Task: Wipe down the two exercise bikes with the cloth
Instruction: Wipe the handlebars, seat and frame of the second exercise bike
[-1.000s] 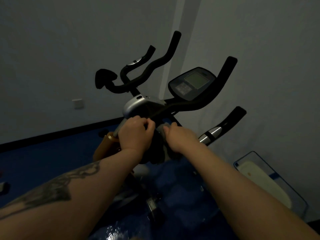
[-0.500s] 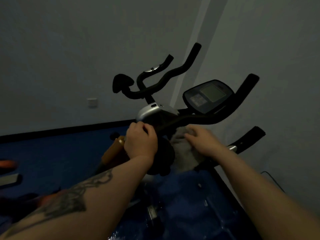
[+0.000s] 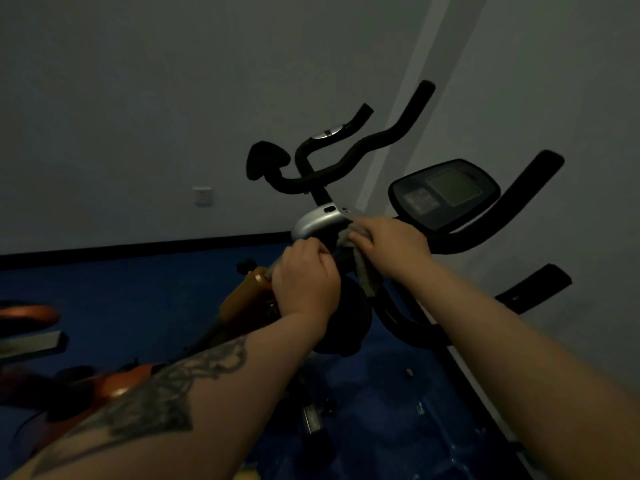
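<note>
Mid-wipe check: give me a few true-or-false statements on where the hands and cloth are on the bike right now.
1. The right hand holds the grey cloth. True.
2. The cloth is lying on the console screen. False: it is below the screen, near the silver housing.
3. The left hand grips part of the bike frame. True.
4. The floor is red. False: it is blue.
5. Both hands are off the bike. False: both are on it.

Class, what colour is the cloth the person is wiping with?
Grey cloth, seen best in the head view.
</note>
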Demonstrator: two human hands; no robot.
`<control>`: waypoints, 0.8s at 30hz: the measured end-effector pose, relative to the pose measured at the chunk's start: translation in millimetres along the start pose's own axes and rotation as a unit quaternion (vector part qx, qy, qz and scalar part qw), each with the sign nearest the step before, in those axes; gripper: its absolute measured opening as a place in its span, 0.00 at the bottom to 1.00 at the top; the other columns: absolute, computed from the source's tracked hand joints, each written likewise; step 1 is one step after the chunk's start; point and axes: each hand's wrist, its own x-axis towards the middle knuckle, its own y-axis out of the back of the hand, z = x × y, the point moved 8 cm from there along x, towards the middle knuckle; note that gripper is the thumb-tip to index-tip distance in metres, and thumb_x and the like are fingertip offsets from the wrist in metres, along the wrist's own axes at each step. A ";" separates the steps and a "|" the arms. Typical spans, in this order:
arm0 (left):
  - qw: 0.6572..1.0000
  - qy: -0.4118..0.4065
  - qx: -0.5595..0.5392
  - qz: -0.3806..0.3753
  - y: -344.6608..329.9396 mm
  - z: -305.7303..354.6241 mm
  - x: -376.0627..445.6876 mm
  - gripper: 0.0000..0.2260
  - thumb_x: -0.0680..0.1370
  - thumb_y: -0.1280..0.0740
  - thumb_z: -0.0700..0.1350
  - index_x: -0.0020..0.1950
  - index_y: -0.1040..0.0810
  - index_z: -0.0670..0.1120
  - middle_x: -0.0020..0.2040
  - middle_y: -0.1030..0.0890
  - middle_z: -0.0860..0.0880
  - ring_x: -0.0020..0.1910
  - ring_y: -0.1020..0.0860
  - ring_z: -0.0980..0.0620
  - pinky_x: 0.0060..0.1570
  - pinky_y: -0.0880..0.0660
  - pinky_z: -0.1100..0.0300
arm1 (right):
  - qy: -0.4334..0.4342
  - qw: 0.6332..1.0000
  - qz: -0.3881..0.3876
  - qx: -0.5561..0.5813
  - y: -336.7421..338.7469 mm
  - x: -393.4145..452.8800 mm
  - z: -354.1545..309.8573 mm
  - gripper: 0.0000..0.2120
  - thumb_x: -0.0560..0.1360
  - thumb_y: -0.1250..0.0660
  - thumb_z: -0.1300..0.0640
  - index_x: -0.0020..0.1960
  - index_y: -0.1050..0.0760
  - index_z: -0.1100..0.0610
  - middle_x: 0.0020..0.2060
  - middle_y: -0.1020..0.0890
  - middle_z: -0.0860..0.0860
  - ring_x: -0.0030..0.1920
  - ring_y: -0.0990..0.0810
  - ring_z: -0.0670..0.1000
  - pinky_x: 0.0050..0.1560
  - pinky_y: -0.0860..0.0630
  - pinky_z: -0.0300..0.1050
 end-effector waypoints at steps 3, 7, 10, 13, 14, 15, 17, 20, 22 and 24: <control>1.000 -0.005 0.005 -0.002 -1.9 0.2 -0.7 0.08 0.79 0.42 0.41 0.46 0.23 0.44 0.45 0.23 0.47 0.47 0.27 0.48 0.45 0.32 0.51 | -0.094 0.992 -0.048 -0.073 -9.4 25.1 -2.4 0.17 0.82 0.44 0.46 0.60 0.25 0.55 0.54 0.20 0.56 0.53 0.22 0.57 0.41 0.34 0.45; 0.999 -0.016 -0.003 -0.029 -3.5 0.8 0.2 0.08 0.78 0.42 0.41 0.46 0.24 0.45 0.47 0.23 0.47 0.49 0.27 0.48 0.47 0.32 0.50 | -0.057 0.998 -0.003 -0.014 -4.7 12.5 -4.8 0.16 0.80 0.41 0.45 0.61 0.27 0.53 0.54 0.20 0.56 0.54 0.22 0.57 0.42 0.35 0.45; 0.995 -0.031 -0.023 -0.095 -6.9 -2.0 2.4 0.07 0.79 0.43 0.42 0.47 0.26 0.49 0.48 0.26 0.51 0.51 0.28 0.50 0.50 0.31 0.50 | 0.063 0.996 0.042 0.054 5.1 -21.0 -7.1 0.14 0.78 0.36 0.47 0.59 0.24 0.52 0.54 0.20 0.52 0.55 0.24 0.55 0.50 0.32 0.45; 0.987 -0.073 -0.011 -0.143 -6.6 7.7 11.8 0.04 0.78 0.39 0.43 0.49 0.27 0.51 0.50 0.28 0.55 0.52 0.29 0.53 0.50 0.33 0.55 | 0.080 0.996 0.035 -0.023 5.1 -19.5 6.1 0.15 0.78 0.38 0.44 0.60 0.25 0.52 0.55 0.21 0.51 0.56 0.24 0.54 0.55 0.33 0.46; 0.984 -0.088 -0.011 -0.154 -6.2 16.5 17.2 0.04 0.77 0.37 0.43 0.49 0.26 0.51 0.50 0.28 0.55 0.51 0.28 0.54 0.50 0.32 0.55 | 0.049 0.998 0.033 -0.027 8.8 -15.4 15.1 0.15 0.79 0.39 0.44 0.59 0.25 0.52 0.54 0.21 0.51 0.55 0.24 0.54 0.52 0.32 0.47; 0.981 -0.100 -0.024 -0.164 -6.3 28.3 24.2 0.04 0.77 0.37 0.43 0.49 0.26 0.51 0.49 0.28 0.55 0.49 0.27 0.54 0.49 0.31 0.55 | 0.009 0.999 0.040 -0.020 15.4 -12.0 25.6 0.15 0.80 0.41 0.44 0.58 0.26 0.52 0.53 0.21 0.52 0.54 0.24 0.55 0.48 0.31 0.47; 0.975 -0.115 -0.053 -0.184 -9.0 54.9 39.1 0.03 0.77 0.37 0.44 0.49 0.25 0.50 0.47 0.27 0.53 0.47 0.26 0.52 0.46 0.28 0.54 | -0.055 0.997 0.059 -0.017 27.2 -11.6 48.5 0.13 0.81 0.43 0.45 0.55 0.27 0.53 0.49 0.21 0.53 0.51 0.24 0.55 0.40 0.32 0.47; 0.966 -0.121 -0.060 -0.220 -22.0 76.6 53.3 0.05 0.79 0.39 0.45 0.49 0.24 0.51 0.42 0.28 0.55 0.44 0.25 0.51 0.46 0.26 0.54 | -0.123 0.985 0.112 -0.045 52.2 -24.1 80.0 0.08 0.80 0.41 0.55 0.55 0.27 0.56 0.50 0.21 0.56 0.51 0.26 0.57 0.41 0.34 0.46; 0.958 -0.120 -0.069 -0.251 -37.5 75.1 56.2 0.07 0.79 0.40 0.43 0.50 0.23 0.50 0.44 0.25 0.54 0.45 0.23 0.50 0.48 0.23 0.51 | -0.167 0.970 0.172 -0.024 80.1 -35.2 98.2 0.09 0.77 0.40 0.63 0.55 0.25 0.58 0.52 0.22 0.57 0.52 0.26 0.58 0.42 0.35 0.45; 0.950 -0.121 -0.068 -0.281 -54.6 73.0 56.9 0.09 0.79 0.41 0.42 0.52 0.22 0.49 0.49 0.22 0.50 0.48 0.22 0.49 0.51 0.23 0.49 | -0.159 0.957 0.242 -0.004 108.7 -40.5 102.7 0.11 0.74 0.37 0.65 0.55 0.24 0.59 0.54 0.23 0.56 0.54 0.27 0.57 0.45 0.32 0.45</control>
